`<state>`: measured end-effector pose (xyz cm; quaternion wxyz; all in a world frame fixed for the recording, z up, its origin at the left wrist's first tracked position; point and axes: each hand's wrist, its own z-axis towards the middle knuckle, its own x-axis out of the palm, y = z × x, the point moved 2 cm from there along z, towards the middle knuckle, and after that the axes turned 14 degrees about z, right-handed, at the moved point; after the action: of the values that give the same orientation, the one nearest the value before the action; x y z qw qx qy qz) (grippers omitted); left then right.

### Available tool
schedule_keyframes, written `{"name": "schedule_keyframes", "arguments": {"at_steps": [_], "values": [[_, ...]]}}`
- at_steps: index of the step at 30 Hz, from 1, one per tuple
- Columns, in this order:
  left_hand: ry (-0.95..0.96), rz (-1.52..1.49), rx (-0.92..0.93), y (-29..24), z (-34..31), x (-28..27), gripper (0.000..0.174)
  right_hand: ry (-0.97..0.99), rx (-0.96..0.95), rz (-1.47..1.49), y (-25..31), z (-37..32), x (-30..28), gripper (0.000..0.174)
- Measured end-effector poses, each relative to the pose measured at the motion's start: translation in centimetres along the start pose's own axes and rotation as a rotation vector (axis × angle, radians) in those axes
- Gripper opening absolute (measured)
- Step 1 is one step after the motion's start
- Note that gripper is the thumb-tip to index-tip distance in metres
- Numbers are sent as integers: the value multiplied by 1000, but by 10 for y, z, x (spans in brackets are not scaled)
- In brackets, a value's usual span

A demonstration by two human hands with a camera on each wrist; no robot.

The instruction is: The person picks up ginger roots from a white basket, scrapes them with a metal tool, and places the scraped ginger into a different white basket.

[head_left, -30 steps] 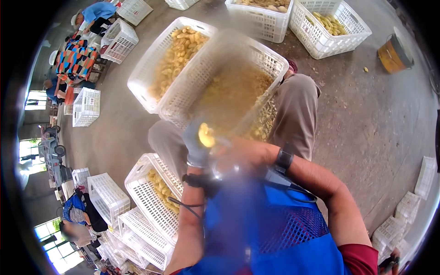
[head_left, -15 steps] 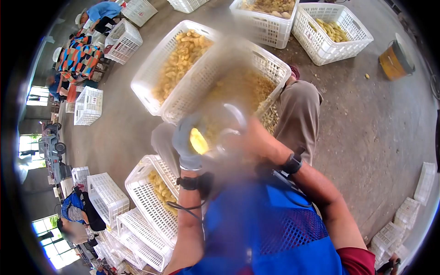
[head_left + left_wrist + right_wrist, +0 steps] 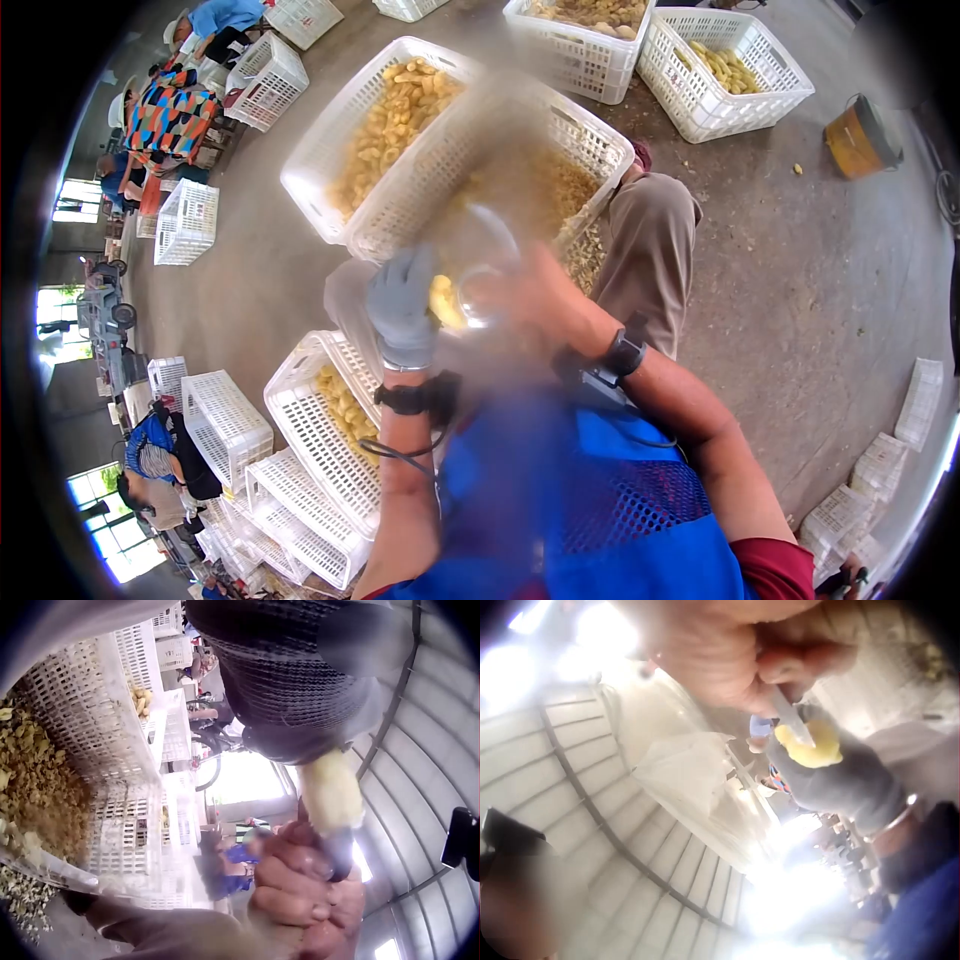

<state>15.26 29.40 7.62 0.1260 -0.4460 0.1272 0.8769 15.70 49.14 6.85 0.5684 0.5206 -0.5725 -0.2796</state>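
My left hand [image 3: 402, 302], in a grey knit glove, holds a peeled yellow root piece [image 3: 444, 300] that looks like ginger. Bare and partly blurred, my right hand [image 3: 552, 300] is close beside it. In the right wrist view its curled fingers grip a small knife [image 3: 793, 724], whose pale blade lies against the yellow root piece [image 3: 815, 744]. The left wrist view has the right hand [image 3: 304, 892] just below the root piece [image 3: 331, 791]. Under both hands a white crate [image 3: 590, 125] contains brown-yellow peelings [image 3: 37, 765]. A smudge blurs the middle of the head view.
Beside the peelings crate stands another crate [image 3: 310, 190] of yellow pieces. More crates with yellow pieces stand at the back right [image 3: 710, 115] and by my left side [image 3: 300, 385]. An orange bucket [image 3: 858, 138] is on the floor at right. Other people sit among crates at left.
Both hands stay together around the root piece. The left hand has shifted slightly left and turned, showing more of the glove's back. The right hand has moved slightly beside it.
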Motion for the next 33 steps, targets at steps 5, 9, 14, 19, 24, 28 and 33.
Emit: {"name": "schedule_keyframes", "arguments": {"at_steps": [5, 9, 14, 19, 24, 28, 33], "values": [[-104, -9, -102, 22, 10, -26, 30, -111, -373, -665, -15, 14, -30, 29], [-217, -68, -81, 39, -3, -6, 32, -146, -108, -323, 13, 13, -20, 28], [-181, -46, -65, 19, 7, -13, 33, 21, -151, 10, 21, 16, 7, 25], [-186, -94, -83, 9, 8, -15, 31, 132, -156, 33, 0, 22, 22, 22], [-215, -208, -246, 13, -6, -7, 25, 2, -144, -118, -4, 19, 16, 23], [-306, -251, -403, 31, -2, -8, 23, -116, -188, -568, 7, 24, -3, 25], [-218, -436, -388, 35, -8, -4, 28, -116, -40, -182, 9, 20, 8, 28]]}}
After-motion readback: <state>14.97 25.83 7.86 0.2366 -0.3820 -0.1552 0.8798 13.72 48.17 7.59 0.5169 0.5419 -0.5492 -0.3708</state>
